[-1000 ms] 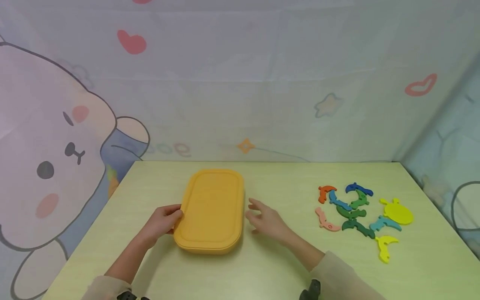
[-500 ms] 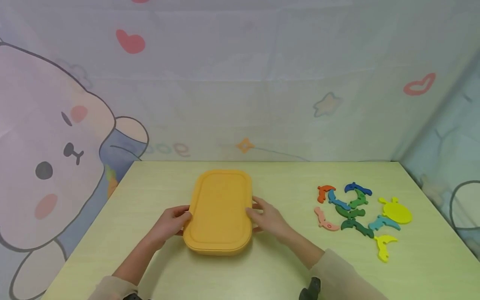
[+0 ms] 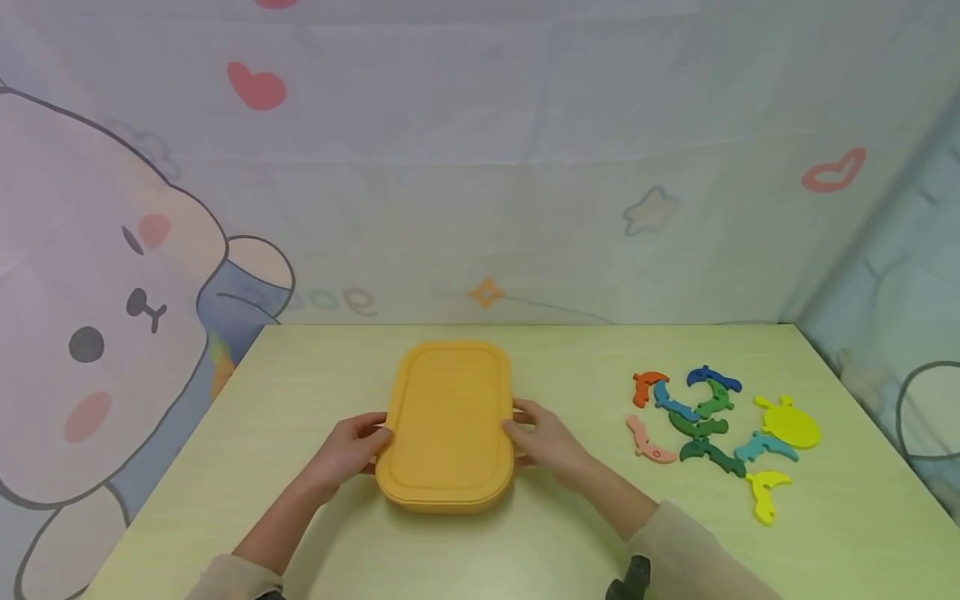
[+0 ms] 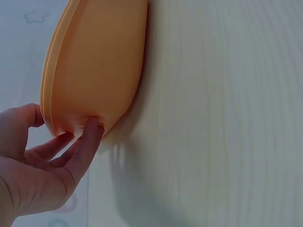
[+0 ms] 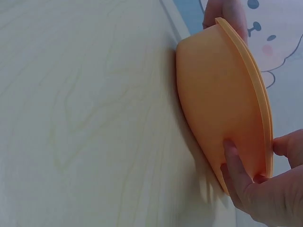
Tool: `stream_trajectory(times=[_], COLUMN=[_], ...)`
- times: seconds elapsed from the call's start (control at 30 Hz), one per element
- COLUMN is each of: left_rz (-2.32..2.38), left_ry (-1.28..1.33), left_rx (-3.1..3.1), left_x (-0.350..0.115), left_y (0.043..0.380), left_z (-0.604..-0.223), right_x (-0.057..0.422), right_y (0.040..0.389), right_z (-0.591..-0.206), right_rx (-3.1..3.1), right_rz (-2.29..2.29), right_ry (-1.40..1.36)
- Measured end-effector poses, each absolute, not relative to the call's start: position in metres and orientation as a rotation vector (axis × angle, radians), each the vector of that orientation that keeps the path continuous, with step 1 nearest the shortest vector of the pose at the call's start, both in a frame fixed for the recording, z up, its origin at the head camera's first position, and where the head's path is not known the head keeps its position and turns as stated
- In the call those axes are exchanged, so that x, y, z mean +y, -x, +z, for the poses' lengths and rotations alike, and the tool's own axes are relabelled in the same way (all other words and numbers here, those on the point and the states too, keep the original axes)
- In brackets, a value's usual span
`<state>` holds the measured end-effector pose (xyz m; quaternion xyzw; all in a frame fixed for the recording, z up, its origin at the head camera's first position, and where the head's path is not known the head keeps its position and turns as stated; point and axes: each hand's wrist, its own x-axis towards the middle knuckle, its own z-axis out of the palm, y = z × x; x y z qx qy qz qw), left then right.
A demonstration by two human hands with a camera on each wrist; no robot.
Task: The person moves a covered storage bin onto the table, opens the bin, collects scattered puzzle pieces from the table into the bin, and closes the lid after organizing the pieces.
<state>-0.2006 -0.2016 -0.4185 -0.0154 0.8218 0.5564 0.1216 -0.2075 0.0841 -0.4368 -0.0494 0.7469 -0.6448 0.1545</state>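
Observation:
A yellow-orange lidded box (image 3: 450, 421) with rounded corners stands on the table, its lid on. My left hand (image 3: 348, 452) grips the box's left side, thumb on the lid's edge and fingertips against the wall below, as the left wrist view shows (image 4: 52, 165). From the opposite side my right hand (image 3: 553, 446) holds it the same way, its thumb at the lid's rim. In the right wrist view, fingers (image 5: 236, 165) press into the soft-looking side wall. What lies inside the box is hidden by the lid.
Several flat bird-shaped pieces lie to the right, among them an orange one (image 3: 642, 388), a pink one (image 3: 651, 446), a dark green one (image 3: 716, 457) and a yellow one (image 3: 762, 497). A yellow turtle-like piece (image 3: 793, 427) lies near the table's right edge. A printed curtain (image 3: 450, 167) hangs behind.
The box has shifted to the right, with my left hand moving along on it. My right hand, apart from the box a second ago, now grips its right side.

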Motion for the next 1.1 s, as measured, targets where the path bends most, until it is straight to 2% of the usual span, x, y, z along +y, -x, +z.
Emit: stream_trajectory(times=[1.1], left_rz=[1.700], left_ry=[-0.010], left_rx=[2.340], left_x=[-0.155], left_y=[0.205], left_z=[-0.424], right_x=[0.133], right_y=[0.210], right_z=[-0.438], right_rx=[2.153], right_rz=[-1.798], right_ry=[0.083])
